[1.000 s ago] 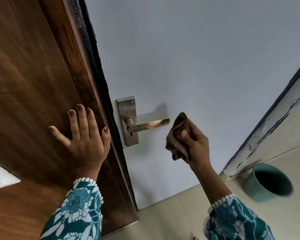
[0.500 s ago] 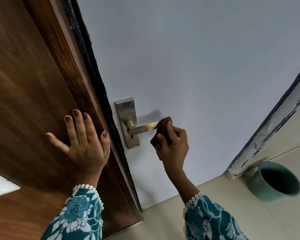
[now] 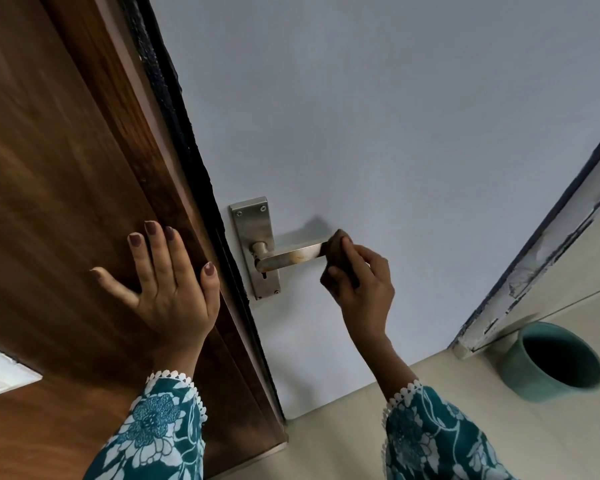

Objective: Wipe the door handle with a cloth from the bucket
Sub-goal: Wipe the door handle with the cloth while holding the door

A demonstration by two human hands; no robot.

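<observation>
On the left is a dark brown wooden panel (image 3: 49,202), and the left hand (image 3: 167,289) lies flat on it with all the fingers spread out, so this grip is wide open and has nothing in it. Next comes the silver metal door handle (image 3: 291,258), a long bar that sticks out sideways from a tall silver plate (image 3: 257,247) on the pale blue-grey door (image 3: 395,116). The bar looks hard and smooth, with a small rusty spot near the middle. The right hand (image 3: 364,289) has its grip closed around a small brown scrunched-up cloth (image 3: 336,251) and presses it on the far tip of the bar. The cloth looks soft and light, so it should bend around the bar and be easy to pinch as a bunch. It may slide well on the metal. Far right, a round teal bucket (image 3: 551,365) sits on the pale floor (image 3: 326,445)
</observation>
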